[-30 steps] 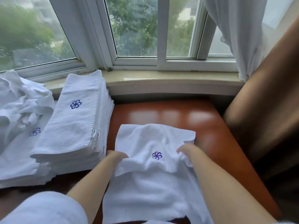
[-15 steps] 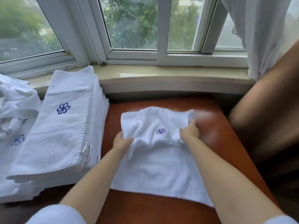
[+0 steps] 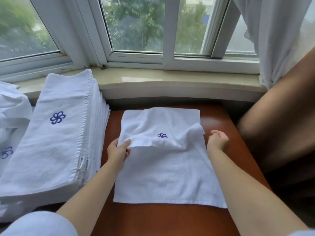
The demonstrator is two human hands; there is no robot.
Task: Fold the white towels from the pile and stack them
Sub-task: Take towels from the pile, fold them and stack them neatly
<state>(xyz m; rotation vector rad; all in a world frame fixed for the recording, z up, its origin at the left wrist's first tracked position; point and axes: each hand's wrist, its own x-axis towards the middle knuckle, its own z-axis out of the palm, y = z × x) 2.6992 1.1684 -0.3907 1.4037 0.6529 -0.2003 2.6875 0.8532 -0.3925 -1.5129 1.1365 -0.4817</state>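
1. towel (image 3: 167,171) lies flat on the brown surface (image 3: 170,220), just right of the folded stack (image 3: 56,133). that stack is my landmark for everything below.
2. its far part is doubled over toward the person; the flap with the blue logo (image 3: 162,135) lies on top, rumpled and not squared. judgement: first fold is mid-way, edges not yet aligned.
3. left hand (image 3: 119,150) pinches the flap's corner on the stack side, thumb on top, fingers under. probably held there to tension that edge and steer the fold line.
4. right hand (image 3: 217,139) is on the side of the towel away from the stack, just past the flap's other corner, not gripping cloth. fingers loosely curled, holding nothing. reads as released or about to re-grab; can't say which.
5. both forearms reach forward from the near edge, roughly parallel, bracketing the towel. the right wrist is bent slightly inward.
6. the stack sits tight to the windowsill (image 3: 170,79), logo up and edges aligned. the next towel likely lands on top.
7. unfolded pile (image 3: 12,108) is beyond the stack on its left, crumpled. more remains to fold.
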